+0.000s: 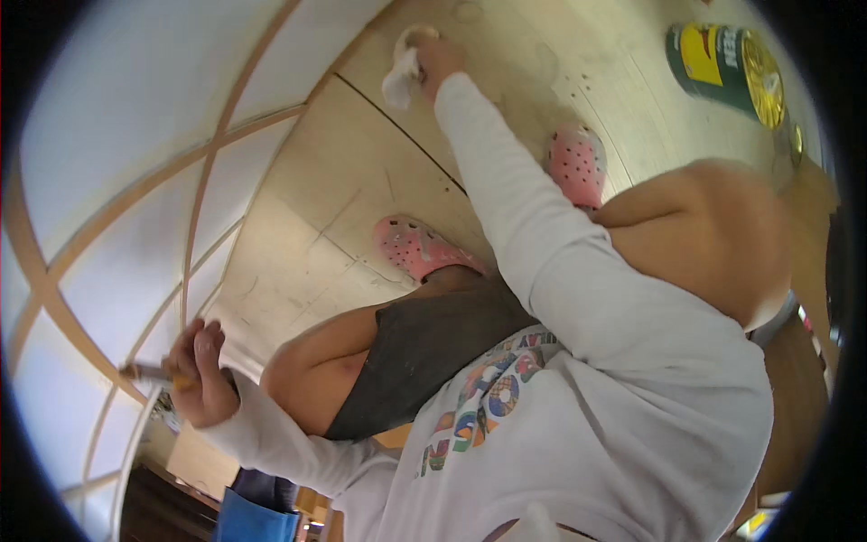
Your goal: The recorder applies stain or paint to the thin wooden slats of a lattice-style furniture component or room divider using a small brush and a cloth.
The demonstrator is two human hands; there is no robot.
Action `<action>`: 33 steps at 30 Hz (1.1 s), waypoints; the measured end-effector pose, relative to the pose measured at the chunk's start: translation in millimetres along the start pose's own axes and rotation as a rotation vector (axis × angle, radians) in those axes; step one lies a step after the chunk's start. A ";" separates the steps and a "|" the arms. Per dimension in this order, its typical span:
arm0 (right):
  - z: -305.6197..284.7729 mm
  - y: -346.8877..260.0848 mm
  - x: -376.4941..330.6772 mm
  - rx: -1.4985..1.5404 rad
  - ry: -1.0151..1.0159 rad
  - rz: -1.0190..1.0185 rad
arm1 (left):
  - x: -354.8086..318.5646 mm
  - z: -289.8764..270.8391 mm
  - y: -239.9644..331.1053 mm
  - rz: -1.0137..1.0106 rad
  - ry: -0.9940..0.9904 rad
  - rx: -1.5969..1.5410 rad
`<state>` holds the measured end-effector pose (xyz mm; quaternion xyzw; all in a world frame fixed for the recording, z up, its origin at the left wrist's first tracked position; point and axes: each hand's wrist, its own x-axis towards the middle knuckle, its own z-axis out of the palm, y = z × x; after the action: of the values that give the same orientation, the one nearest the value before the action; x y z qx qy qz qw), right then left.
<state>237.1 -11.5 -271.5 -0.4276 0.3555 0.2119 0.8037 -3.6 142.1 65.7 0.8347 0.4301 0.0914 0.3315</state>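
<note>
White shirt [587, 434], nearest. Left hand [206, 370], eight o'clock, curled round a small tool [149, 372] beside the latticed screen [117, 135]; right hand [441, 65], twelve o'clock, clasping white cloth [400, 83]. A light touch should spare the screen.

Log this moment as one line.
Left hand holds brush-like tool | right hand holds white cloth | nearby: wood-latticed panel, pink clogs, green tin
</note>
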 end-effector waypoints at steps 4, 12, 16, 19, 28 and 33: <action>-24.0 -24.1 81.6 -0.738 0.268 -0.439 | -11.0 9.0 -1.6 0.032 0.028 -0.038; -4.3 -47.0 104.5 -0.854 0.381 -0.549 | -37.9 12.3 -5.6 0.029 0.053 -0.092; 0.4 -23.0 112.5 -1.192 0.593 -0.540 | -37.5 9.7 5.7 0.035 0.045 -0.033; -5.0 19.2 127.1 -1.662 0.616 -0.815 | -40.7 7.1 5.5 0.084 0.059 -0.040; -15.0 16.0 174.9 -1.246 0.398 -0.468 | -51.0 3.1 6.7 0.055 0.041 -0.137; 10.6 65.9 111.8 -1.088 0.224 -0.441 | -60.9 -15.5 -18.7 0.045 0.024 -0.101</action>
<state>272.2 37.4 -387.0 -0.8612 0.1813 0.1455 0.4520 -60.0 109.7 73.9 0.8253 0.4097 0.1305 0.3660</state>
